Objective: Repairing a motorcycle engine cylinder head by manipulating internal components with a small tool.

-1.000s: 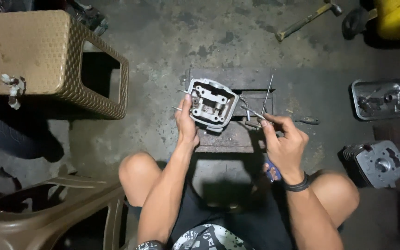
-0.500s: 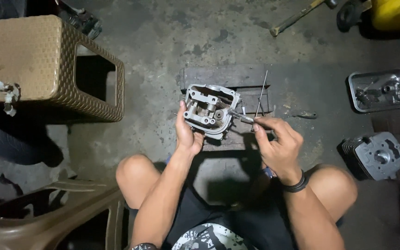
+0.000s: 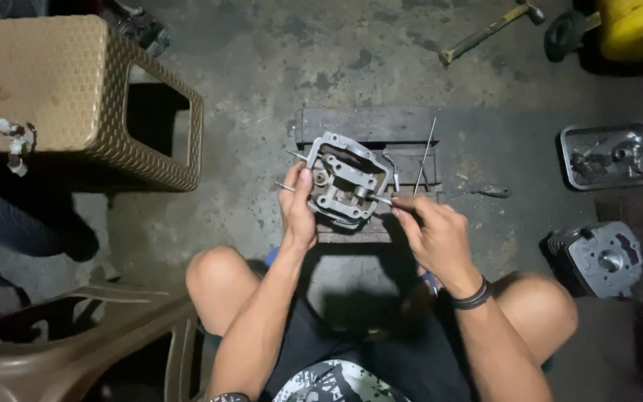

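A grey metal engine cylinder head (image 3: pixel 345 179) rests on a dark metal block (image 3: pixel 370 126) on the concrete floor. My left hand (image 3: pixel 298 208) grips the head's left side, thumb on its rim. My right hand (image 3: pixel 434 232) pinches a thin metal tool (image 3: pixel 382 199) whose tip reaches into the head's right side. Thin rods (image 3: pixel 426 156) lie on the block just right of the head.
A woven brown stool (image 3: pixel 76 97) stands at the upper left, a brown plastic chair (image 3: pixel 76 350) at the lower left. A metal tray of parts (image 3: pixel 610 155), an engine cylinder (image 3: pixel 603 257), a screwdriver (image 3: pixel 485 192), a hammer (image 3: pixel 489 30) and a yellow container (image 3: pixel 638 26) lie to the right.
The view shifted slightly. My right hand moved its thin tool leftward, from beside the head into its right side. My left hand kept its hold on the head.
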